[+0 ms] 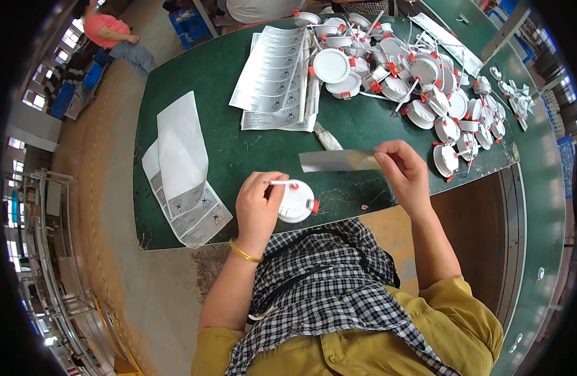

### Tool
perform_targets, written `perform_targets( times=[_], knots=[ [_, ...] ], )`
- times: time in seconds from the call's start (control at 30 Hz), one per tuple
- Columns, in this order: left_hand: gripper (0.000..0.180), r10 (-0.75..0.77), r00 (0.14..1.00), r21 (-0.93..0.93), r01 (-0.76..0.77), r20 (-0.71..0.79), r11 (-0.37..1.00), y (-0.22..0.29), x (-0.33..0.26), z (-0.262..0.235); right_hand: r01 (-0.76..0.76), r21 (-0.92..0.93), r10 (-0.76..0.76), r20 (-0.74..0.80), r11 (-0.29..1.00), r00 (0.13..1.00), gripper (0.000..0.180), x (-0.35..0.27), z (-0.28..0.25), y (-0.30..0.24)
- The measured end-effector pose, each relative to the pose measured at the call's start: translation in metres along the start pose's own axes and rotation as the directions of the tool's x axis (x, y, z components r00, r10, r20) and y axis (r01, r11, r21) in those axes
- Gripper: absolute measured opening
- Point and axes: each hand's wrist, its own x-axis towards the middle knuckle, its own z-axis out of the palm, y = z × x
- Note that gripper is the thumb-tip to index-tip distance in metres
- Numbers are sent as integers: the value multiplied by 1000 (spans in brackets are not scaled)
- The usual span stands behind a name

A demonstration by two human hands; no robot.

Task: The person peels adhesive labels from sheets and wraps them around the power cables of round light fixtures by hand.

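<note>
Two hands work at the near edge of a green-topped table [251, 153], whose front rim curves just ahead of the person's chest. The left hand [258, 207] is closed over a round white downlight fixture [298, 202] with red spring clips, which rests on the table right at that edge; a thin white wire [279, 183] lies across the fingers. The right hand [404, 172] pinches the end of a long clear plastic sleeve [335, 160], held above the tabletop and pointing left.

Between the hands and the far stock there is a bare stretch of green surface. To the left, a small stack of folded instruction leaflets [185, 185] overhangs the table's rim. Farther back, a fanned row of leaflets [272, 78] lies flat, and beside it a large loose heap of the same white fixtures [401, 75] spreads toward the right edge, wires tangled among them. A second clear sleeve [327, 138] lies near the leaflets.

Another person in a pink top [106, 28] sits well off at the upper left.
</note>
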Motion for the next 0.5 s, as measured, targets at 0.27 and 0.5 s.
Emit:
perform_targets(
  times=[0.27, 0.5],
  knots=[
    [20, -214, 973, -373, 166, -89, 913, -6, 10, -4, 142, -114, -135, 68, 983, 989, 6, 37, 26, 1],
    [21, -305, 951, -653, 261, 49, 711, -1, 21, -17, 102, 1, -100, 208, 995, 973, 9, 49, 43, -4]
  ],
)
